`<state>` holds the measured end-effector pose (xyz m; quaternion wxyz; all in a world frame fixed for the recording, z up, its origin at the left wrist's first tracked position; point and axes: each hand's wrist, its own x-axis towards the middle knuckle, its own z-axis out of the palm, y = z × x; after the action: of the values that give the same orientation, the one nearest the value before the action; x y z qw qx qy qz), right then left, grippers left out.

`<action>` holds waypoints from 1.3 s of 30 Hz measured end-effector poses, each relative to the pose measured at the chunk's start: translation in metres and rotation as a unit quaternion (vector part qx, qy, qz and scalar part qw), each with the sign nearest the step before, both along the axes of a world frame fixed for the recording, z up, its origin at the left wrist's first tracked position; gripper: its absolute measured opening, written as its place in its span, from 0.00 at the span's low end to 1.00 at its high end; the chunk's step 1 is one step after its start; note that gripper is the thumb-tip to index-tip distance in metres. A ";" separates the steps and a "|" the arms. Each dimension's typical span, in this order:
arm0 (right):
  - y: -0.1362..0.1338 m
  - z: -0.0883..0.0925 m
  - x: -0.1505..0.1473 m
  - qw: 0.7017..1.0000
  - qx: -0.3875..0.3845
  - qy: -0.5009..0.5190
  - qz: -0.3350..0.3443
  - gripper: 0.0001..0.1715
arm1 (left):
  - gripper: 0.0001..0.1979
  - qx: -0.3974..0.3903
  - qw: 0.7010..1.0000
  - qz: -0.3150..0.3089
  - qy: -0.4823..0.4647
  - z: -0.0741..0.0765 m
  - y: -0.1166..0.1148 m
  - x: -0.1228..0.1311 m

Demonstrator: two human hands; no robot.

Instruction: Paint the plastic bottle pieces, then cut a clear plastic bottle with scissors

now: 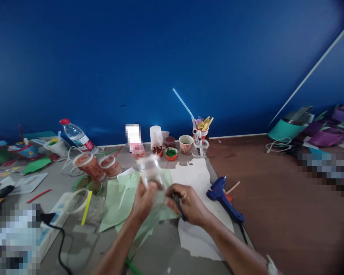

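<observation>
My left hand is closed around a clear plastic cup, smeared by motion and held up over the pale green paper. Close beside it, my right hand grips a slim dark-handled tool. Blur hides the tool's working end, so its kind and whether it touches the cup cannot be made out. Beneath and to the right of my hands lies torn white paper. A blue glue gun rests on that paper's right side, its cord trailing toward me.
Along the blue wall stand a paper cup, a pot of green paint and a cup of wooden utensils. On the left are a tilted water bottle, red-smeared tubs, a tape roll and a power strip.
</observation>
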<state>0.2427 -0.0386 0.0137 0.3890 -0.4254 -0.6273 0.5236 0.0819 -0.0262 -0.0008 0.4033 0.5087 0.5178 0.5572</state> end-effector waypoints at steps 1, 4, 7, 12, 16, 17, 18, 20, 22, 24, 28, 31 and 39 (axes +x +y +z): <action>0.003 0.000 0.004 0.998 -0.041 0.048 0.006 0.13 | 0.18 -0.004 1.000 -0.022 -0.006 -0.001 -0.002 0.002; 0.010 0.002 0.018 0.986 -0.074 0.135 0.065 0.21 | 0.20 -0.014 0.995 -0.086 -0.046 -0.005 -0.005 0.005; 0.014 0.006 0.028 0.976 -0.073 0.169 0.114 0.23 | 0.22 -0.034 0.989 -0.111 -0.094 -0.007 -0.005 0.002; 0.012 0.003 0.023 0.955 -0.105 0.250 0.119 0.26 | 0.23 -0.053 0.985 -0.116 -0.114 -0.009 -0.002 0.000; 0.011 0.002 0.014 0.950 -0.119 0.280 0.070 0.26 | 0.21 -0.030 0.988 -0.126 -0.086 -0.010 -0.006 0.009; 0.012 0.002 0.014 0.949 -0.118 0.288 0.045 0.25 | 0.20 -0.025 0.988 -0.129 -0.082 -0.010 -0.007 0.011; 0.013 0.003 0.015 0.946 -0.122 0.298 0.027 0.24 | 0.20 -0.021 0.987 -0.136 -0.082 -0.010 -0.008 0.014; 0.018 0.006 0.020 0.938 -0.131 0.321 0.022 0.24 | 0.21 -0.017 0.983 -0.157 -0.093 -0.011 -0.008 0.018; 0.023 0.007 0.027 0.928 -0.130 0.348 0.041 0.24 | 0.21 -0.036 0.979 -0.159 -0.123 -0.012 -0.007 0.019; 0.025 0.006 0.033 0.917 -0.120 0.377 0.050 0.23 | 0.23 -0.077 0.974 -0.133 -0.169 -0.012 -0.005 0.017; 0.021 0.000 0.033 0.911 -0.125 0.377 0.106 0.23 | 0.31 -0.149 0.959 -0.087 -0.225 -0.011 0.000 0.007; 0.012 -0.004 0.025 0.917 -0.136 0.333 0.174 0.25 | 0.32 -0.162 0.951 -0.101 -0.241 -0.012 0.002 -0.001; 0.005 -0.007 0.012 0.927 -0.151 0.272 0.210 0.26 | 0.32 -0.142 0.942 -0.079 -0.293 -0.015 0.004 -0.005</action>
<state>0.2551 -0.0334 0.0069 0.3574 -0.1785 -0.4859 0.7774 0.0770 -0.0225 -0.0156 0.6477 0.2993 0.4087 0.5691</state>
